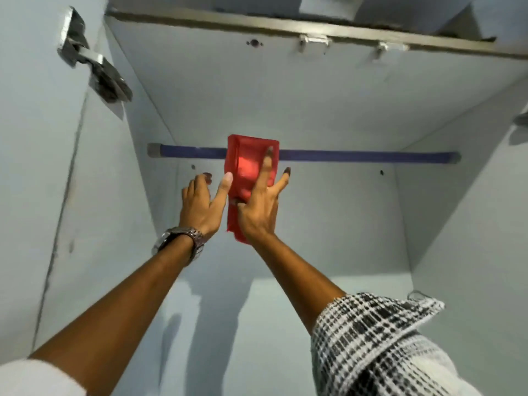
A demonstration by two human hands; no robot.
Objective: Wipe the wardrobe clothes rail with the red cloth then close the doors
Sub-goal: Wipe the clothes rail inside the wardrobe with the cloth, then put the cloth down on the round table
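Observation:
A blue clothes rail runs across the white wardrobe from left wall to right wall, with grey end caps. A folded red cloth is draped over the rail near its middle and hangs down in front. My right hand presses on the cloth from the front, index finger up along it, thumb hooked at its lower part. Just left of the cloth is my left hand, a metal watch on its wrist; its fingers are spread, the thumb tip touches the cloth's left edge, and it holds nothing.
The open left door carries a metal hinge at top left. The wardrobe's top front edge has two metal catches. Part of a hinge shows at the right edge. White back panel lies behind the rail.

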